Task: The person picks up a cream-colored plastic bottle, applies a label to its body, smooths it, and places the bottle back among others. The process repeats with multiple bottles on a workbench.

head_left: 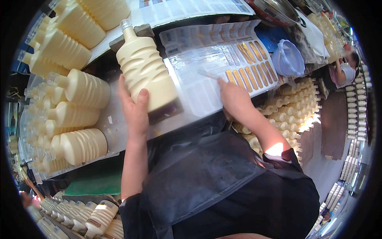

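Observation:
My left hand [134, 108] grips a large cream ribbed bottle [144, 69] that lies on the work surface with its clear neck pointing away from me. My right hand [234, 98] rests on a white backing sheet [207, 93] of long gold labels [248, 65], its fingers pinching at a label near the sheet's middle. The sheet lies just right of the bottle. Whether a label is lifted between the fingers is too small to tell.
Several more cream ribbed bottles [77, 111] are piled on the left. Capped bottles stand in rows below the table at right [294, 107] and lower left [91, 219]. A pale blue plastic jug [287, 59] sits beyond the sheet. Another person [345, 71] works at far right.

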The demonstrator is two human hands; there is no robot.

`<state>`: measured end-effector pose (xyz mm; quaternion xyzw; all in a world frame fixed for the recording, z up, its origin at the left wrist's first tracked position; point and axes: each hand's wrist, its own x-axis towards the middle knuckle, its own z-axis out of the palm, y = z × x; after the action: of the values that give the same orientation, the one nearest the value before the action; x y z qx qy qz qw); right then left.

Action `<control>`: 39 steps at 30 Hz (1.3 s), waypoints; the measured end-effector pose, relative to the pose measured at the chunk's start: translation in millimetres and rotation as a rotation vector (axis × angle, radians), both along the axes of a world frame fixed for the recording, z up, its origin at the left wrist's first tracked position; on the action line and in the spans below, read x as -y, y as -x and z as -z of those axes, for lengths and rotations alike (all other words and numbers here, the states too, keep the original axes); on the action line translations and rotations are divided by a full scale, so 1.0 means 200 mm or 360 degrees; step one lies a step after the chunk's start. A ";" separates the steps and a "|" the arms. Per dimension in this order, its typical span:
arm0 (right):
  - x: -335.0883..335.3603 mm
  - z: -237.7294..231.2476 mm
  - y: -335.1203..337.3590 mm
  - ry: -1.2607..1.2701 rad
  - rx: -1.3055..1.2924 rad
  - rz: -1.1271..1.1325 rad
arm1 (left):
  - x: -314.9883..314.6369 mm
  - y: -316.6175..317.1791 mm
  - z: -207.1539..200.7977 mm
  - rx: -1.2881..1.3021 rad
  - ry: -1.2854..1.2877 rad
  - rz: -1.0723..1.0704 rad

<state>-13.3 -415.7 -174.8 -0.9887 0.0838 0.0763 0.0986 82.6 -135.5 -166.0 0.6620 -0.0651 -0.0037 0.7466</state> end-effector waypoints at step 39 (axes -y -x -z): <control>-0.08 -0.09 0.21 -0.1365 0.0352 0.0798 | -0.10 -0.03 -0.09 0.0553 -0.0531 -0.0172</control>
<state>-54.5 -399.4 -156.2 -0.8109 0.2687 -0.0274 0.5191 88.5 -114.8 -148.0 0.7694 -0.1555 0.1397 0.6036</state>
